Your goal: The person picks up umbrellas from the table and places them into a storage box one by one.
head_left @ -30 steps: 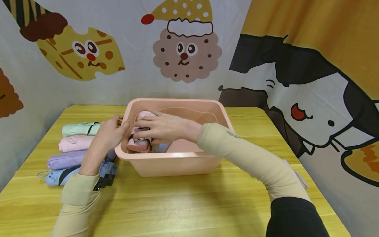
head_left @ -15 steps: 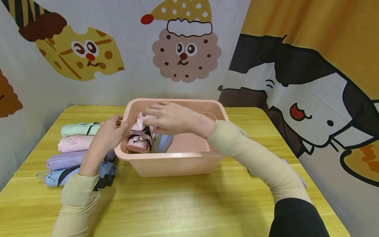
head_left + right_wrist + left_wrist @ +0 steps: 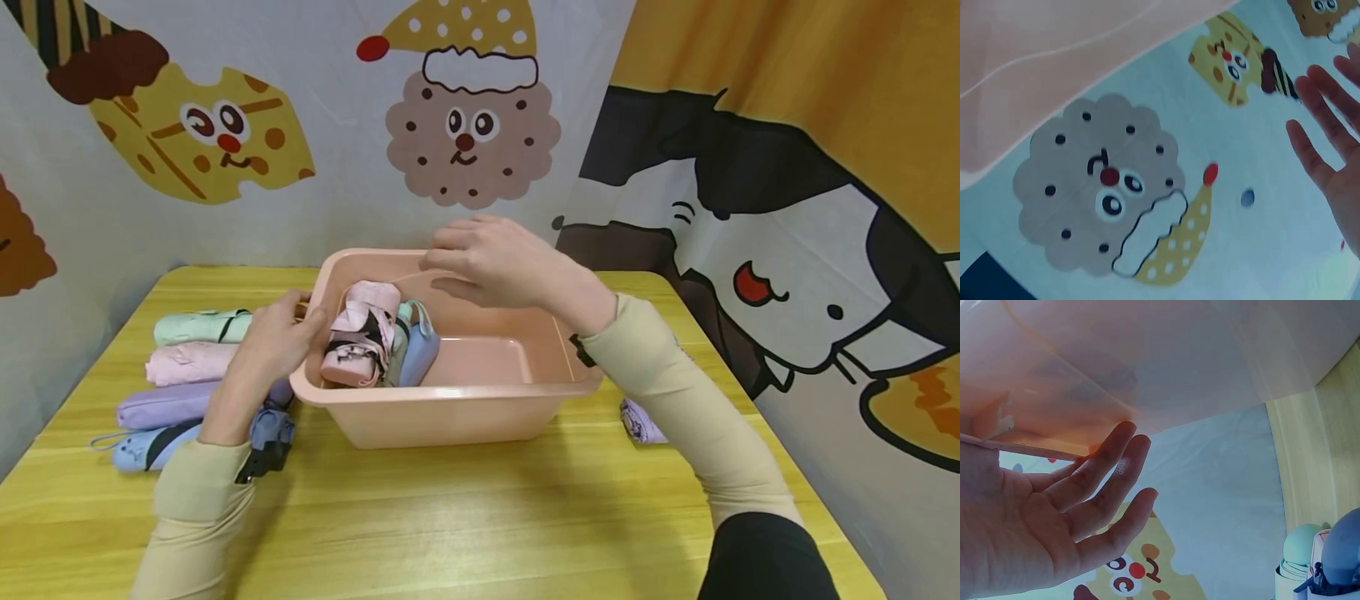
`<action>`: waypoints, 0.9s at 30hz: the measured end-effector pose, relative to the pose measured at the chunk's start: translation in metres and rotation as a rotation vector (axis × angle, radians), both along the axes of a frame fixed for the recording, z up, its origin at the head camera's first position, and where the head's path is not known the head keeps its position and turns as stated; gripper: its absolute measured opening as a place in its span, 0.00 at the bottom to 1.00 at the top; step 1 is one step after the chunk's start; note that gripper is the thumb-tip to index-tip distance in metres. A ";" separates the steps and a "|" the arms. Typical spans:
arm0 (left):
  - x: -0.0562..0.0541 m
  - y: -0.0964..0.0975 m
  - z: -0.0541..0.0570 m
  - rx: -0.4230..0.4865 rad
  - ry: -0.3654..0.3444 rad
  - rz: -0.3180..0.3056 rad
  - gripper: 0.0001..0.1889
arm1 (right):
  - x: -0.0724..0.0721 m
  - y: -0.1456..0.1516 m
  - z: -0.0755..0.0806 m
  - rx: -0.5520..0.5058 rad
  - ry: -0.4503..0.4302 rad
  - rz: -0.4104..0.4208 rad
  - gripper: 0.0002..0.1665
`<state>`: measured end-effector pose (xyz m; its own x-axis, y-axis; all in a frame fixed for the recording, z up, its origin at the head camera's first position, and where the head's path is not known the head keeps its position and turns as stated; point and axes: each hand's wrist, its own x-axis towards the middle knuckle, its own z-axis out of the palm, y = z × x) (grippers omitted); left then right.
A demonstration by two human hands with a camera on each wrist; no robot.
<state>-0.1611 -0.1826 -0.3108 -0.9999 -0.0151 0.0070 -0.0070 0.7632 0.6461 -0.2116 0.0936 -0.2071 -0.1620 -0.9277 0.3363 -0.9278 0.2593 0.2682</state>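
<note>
Our right hand (image 3: 498, 258) has lifted off the bundles inside the bin (image 3: 450, 417) and moved up and to the right, while our left hand (image 3: 281, 333) stays at the near-left rim. The table (image 3: 420, 525) under us has a yellow wood grain, and beyond our hands hangs a pale cloth (image 3: 330, 225) printed with cheese and biscuit characters; orange cloth with a black-and-white animal covers the right side.

The pink patterned umbrella (image 3: 363, 333), folded, lies in the bin just right of our left hand, lower and to the left of our right hand. Beside it, farther from our left hand, are a grey-green umbrella (image 3: 397, 354) and a blue umbrella (image 3: 422, 354). Left of our left hand, outside the bin, we see a row of four: mint roll (image 3: 198, 327), plain pink roll (image 3: 187, 364), purple roll (image 3: 161, 406) and light-blue roll (image 3: 135, 454). A lilac roll (image 3: 640, 423) is partly hidden by our right forearm.

Our right hand hangs above the bin's far side, fingers loosely extended and holding nothing. Our left hand's fingers are relaxed, tips against the outer wall.
</note>
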 end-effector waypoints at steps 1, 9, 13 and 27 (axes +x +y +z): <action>0.000 0.000 0.000 -0.001 -0.002 0.000 0.31 | 0.000 0.005 0.001 -0.016 -0.012 -0.010 0.11; 0.000 0.000 0.000 0.001 -0.012 0.003 0.31 | -0.001 0.055 0.002 -0.146 -0.045 -0.107 0.09; -0.001 0.000 0.000 0.001 -0.008 0.002 0.31 | -0.003 0.080 -0.004 -0.177 -0.044 -0.171 0.09; -0.001 -0.001 0.000 0.001 0.012 0.002 0.31 | -0.004 0.155 -0.061 -0.118 -0.313 -0.571 0.14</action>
